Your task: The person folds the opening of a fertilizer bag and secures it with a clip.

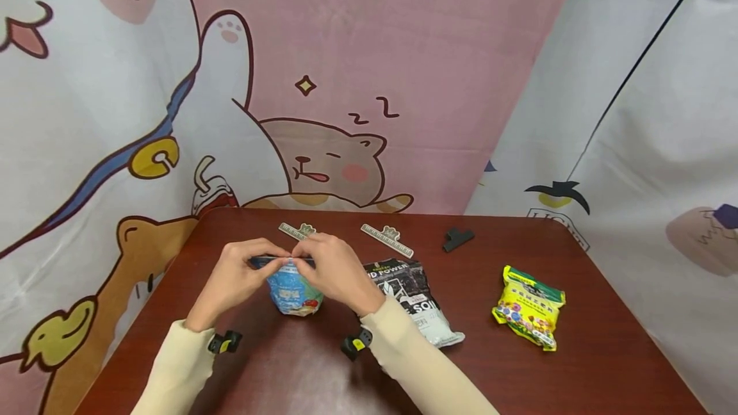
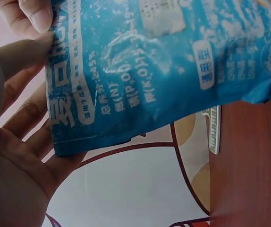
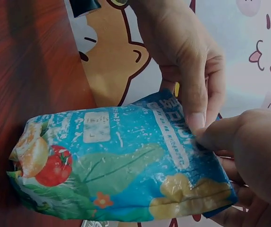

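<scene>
A blue fertilizer bag (image 1: 294, 292) with printed tomatoes stands on the table, its top edge between both hands. My left hand (image 1: 239, 274) pinches that edge with the thumb in front and the fingers behind. Beside it, my right hand (image 1: 337, 271) pinches the same edge, and the two thumbs nearly meet at the middle. In the right wrist view the bag (image 3: 112, 161) has a red tomato and a yellow flower on its front. The left wrist view shows the bag's printed face (image 2: 164, 56) and several left fingers spread behind its top.
A black and white soil bag (image 1: 412, 300) lies right of the blue bag, partly behind the right forearm. Farther right is a yellow and green bag (image 1: 530, 307). Toward the back lie two ruler-like clips (image 1: 387, 240) (image 1: 296, 230) and a black clip (image 1: 458, 239). A printed cloth hangs behind the table.
</scene>
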